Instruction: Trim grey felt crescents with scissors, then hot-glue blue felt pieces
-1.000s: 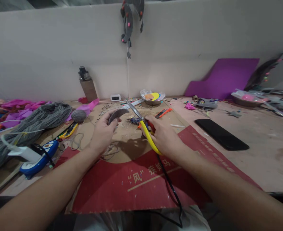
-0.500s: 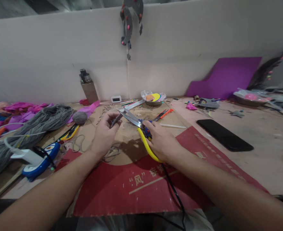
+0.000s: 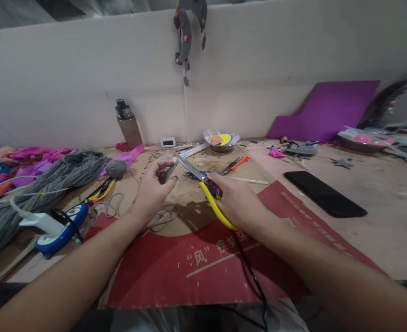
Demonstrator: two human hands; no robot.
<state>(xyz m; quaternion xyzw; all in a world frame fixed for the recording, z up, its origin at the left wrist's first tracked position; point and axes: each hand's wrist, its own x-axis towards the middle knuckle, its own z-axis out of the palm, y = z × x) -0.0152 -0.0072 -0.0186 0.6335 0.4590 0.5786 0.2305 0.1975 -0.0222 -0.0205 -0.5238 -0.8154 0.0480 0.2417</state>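
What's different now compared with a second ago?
In the left hand, the grey piece has turned to a steeper tilt. The scissors in the right hand have dipped their tips lower. Nothing was picked up or let go; the phone and yarn ball stayed put.

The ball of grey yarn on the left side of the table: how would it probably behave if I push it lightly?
The ball of grey yarn would probably roll, because its outline is round. It is likely light and a little soft, as it looks wound from yarn. If it rolled toward you, the yellow cutter lying just in front might stop it.
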